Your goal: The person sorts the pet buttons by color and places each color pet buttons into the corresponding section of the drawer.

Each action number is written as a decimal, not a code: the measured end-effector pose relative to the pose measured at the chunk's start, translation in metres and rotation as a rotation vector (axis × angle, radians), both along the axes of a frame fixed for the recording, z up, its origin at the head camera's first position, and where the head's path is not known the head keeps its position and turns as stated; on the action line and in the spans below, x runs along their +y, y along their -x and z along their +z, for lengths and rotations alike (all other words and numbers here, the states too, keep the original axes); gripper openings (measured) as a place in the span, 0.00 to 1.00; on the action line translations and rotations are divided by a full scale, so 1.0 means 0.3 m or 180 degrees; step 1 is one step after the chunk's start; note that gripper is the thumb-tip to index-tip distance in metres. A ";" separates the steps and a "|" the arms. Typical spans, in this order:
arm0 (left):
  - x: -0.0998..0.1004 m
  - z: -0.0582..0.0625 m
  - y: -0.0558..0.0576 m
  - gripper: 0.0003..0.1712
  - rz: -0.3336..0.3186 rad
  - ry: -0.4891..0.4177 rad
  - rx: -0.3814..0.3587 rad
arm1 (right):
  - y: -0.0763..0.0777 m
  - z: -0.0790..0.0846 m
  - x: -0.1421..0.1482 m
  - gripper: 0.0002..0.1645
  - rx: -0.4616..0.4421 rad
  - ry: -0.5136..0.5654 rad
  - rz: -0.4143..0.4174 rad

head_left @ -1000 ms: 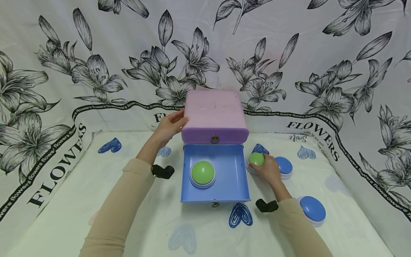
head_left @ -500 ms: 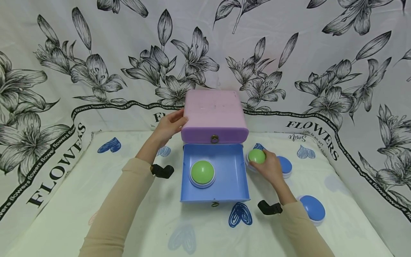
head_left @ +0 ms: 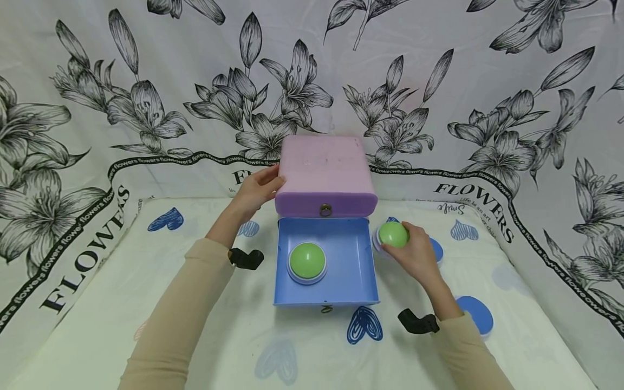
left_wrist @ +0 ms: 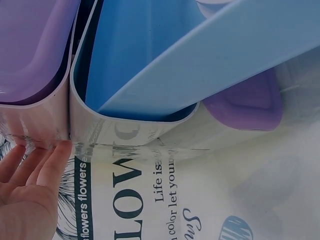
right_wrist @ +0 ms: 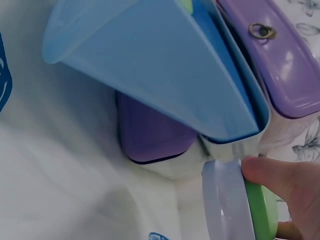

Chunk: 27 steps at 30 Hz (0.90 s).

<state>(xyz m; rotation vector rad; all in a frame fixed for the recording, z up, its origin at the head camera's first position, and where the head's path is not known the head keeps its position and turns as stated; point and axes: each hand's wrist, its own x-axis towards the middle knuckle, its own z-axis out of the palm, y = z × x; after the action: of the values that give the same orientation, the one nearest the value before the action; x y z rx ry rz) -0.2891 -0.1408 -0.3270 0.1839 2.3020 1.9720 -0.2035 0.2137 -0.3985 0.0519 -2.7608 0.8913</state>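
A green btn [head_left: 393, 234] is pinched btwn thumb and fingers of the R hand [head_left: 416, 254], just outside the blue drawer [head_left: 350, 260] at its 2 o'clock. In the right-wrist view the btn is seen edge-on, its white base [right_wrist: 225, 200] facing away from the hand, its green dome [right_wrist: 263, 210] nearer it; whether the cloth [head_left: 219, 346] is touched by it can't be told.

A second green btn [head_left: 307, 261] is seated dome-up in the pulled-out drawer, toward 9 o'clock, near that wall. The drawer's front, w/ a small ring [head_left: 327, 309], is turned to 6 o'clock. At 12, the pink box [head_left: 324, 162] w/ purple front [head_left: 297, 206] is stacked above; its 9 o'clock side is touched by the fingertips of the L hand [head_left: 257, 190], fingers extended. A purple drawer [left_wrist: 247, 102] is glimpsed under the blue one in both wrist views.

At 3 o'clock of the blue drawer, a blue btn [head_left: 437, 250] is partly hidden by the R hand; btwn 3 and 4, farther out, another blue btn [head_left: 478, 314] is overlapped by a beige sleeve [head_left: 475, 357]. Hearts are printed on the cloth, incl. a dark-blue heart [head_left: 365, 325] at 5 o'clock. The bkgd is filled by a floral curtain [head_left: 209, 54].
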 end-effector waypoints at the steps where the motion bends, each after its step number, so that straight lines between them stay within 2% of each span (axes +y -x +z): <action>1: 0.000 0.001 -0.001 0.36 -0.0002 -0.0001 0.0000 | -0.006 0.007 -0.001 0.46 0.0011 0.0010 0.0004; 14: 0.000 0.002 -0.005 0.36 0.0008 0.0002 0.0006 | -0.083 0.092 -0.020 0.46 0.0281 -0.0013 -0.0013; 22: 0.001 0.000 0.000 0.35 0.0000 -0.0007 -0.0009 | -0.121 0.138 -0.067 0.45 0.0425 0.0031 0.0167; 27: 0.001 -0.001 0.000 0.35 0.0004 -0.0027 -0.0025 | -0.132 0.148 -0.104 0.46 0.0407 0.0001 0.0265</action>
<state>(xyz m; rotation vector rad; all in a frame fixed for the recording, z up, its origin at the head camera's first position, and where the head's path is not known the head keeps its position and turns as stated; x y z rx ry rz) -0.2891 -0.1405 -0.3273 0.1750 2.2901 1.9798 -0.1640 0.1825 -0.3540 0.2177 -2.6566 0.8766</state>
